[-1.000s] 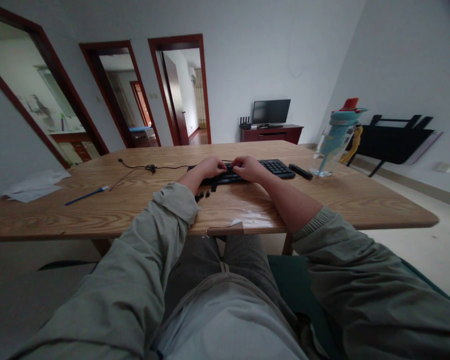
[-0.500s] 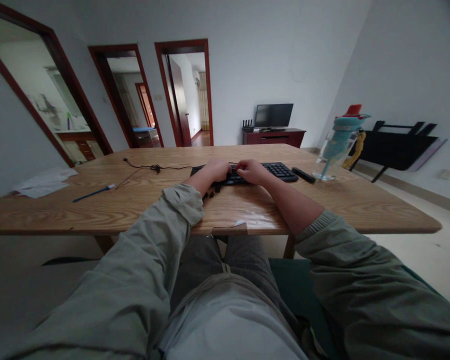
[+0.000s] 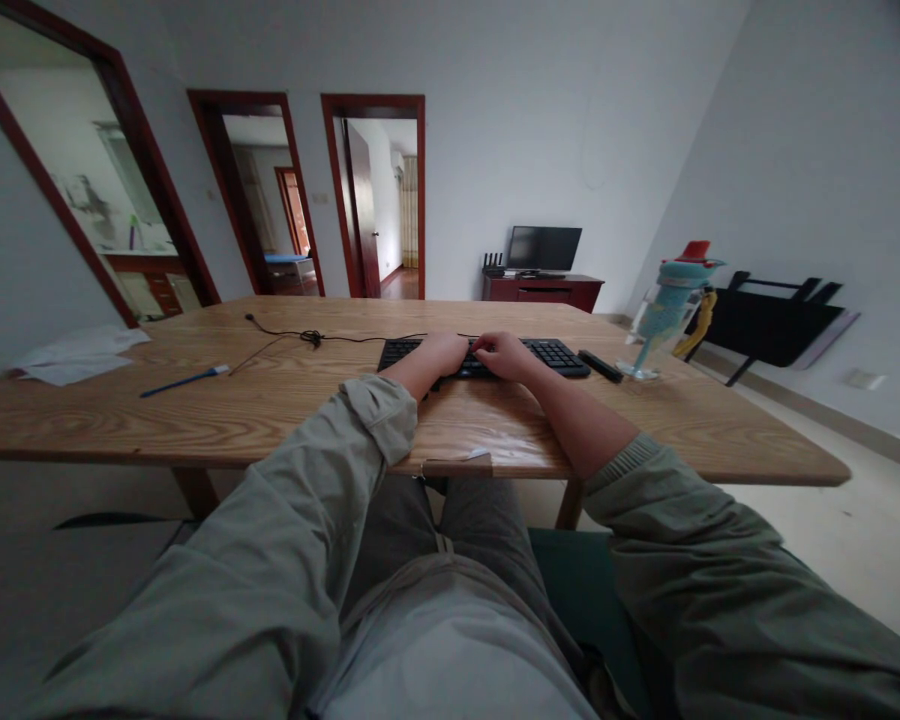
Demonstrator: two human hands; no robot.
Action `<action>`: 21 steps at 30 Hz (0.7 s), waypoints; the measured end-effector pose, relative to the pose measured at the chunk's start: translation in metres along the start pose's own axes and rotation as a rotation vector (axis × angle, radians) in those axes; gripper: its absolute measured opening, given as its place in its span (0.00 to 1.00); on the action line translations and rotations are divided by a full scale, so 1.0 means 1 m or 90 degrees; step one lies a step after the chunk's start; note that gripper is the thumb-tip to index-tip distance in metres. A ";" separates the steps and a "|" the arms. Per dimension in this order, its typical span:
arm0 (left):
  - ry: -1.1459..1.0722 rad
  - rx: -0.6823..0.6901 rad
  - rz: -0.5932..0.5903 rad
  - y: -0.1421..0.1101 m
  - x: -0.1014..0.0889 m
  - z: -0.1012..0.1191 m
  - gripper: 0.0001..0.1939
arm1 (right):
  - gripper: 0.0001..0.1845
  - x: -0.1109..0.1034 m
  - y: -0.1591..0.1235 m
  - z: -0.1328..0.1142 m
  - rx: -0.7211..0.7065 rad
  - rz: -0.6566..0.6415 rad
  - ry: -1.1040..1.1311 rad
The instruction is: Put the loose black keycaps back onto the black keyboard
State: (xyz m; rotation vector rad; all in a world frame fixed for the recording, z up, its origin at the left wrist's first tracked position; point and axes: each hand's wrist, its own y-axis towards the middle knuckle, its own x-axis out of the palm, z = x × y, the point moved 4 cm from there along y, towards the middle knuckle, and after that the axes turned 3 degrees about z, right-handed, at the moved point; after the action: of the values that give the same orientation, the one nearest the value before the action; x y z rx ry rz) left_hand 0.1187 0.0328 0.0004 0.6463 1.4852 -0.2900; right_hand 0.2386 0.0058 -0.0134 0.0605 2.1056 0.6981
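A black keyboard (image 3: 559,357) lies on the wooden table in front of me, its middle covered by both hands. My left hand (image 3: 442,353) is closed over the keys left of the middle, its fingertips hidden behind the knuckles. Close beside it, my right hand (image 3: 499,355) is bent in a pinch at the keys. What either hand grips, if anything, is too small or hidden to name. Small black pieces (image 3: 430,392), which look like loose keycaps, lie at the keyboard's near side, mostly behind my left wrist.
A thin cable (image 3: 312,338) runs left from the keyboard. Farther left are a blue-handled brush (image 3: 184,382) and white papers (image 3: 82,356). To the right lie a black bar-shaped object (image 3: 600,366) and a clear bottle with a blue-and-red top (image 3: 671,310). The table's near edge (image 3: 495,466) crosses before my lap.
The view has shifted slightly. My left wrist now covers more of the small black pieces. Both hands stay at the keyboard, with only slight finger movement.
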 end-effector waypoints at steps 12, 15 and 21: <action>-0.061 -0.030 0.045 -0.019 -0.012 -0.038 0.18 | 0.13 -0.005 0.003 0.003 0.017 0.023 -0.007; -0.083 -0.007 0.058 -0.019 -0.009 -0.042 0.19 | 0.13 -0.005 0.003 0.002 0.014 0.023 -0.004; -0.075 0.053 0.020 -0.019 -0.003 -0.033 0.23 | 0.14 -0.005 0.002 0.001 0.019 0.007 -0.003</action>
State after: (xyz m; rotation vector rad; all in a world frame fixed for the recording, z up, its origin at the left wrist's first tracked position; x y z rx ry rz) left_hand 0.0806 0.0356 0.0001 0.7066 1.3549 -0.3613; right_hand 0.2416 0.0064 -0.0090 0.0900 2.1126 0.6720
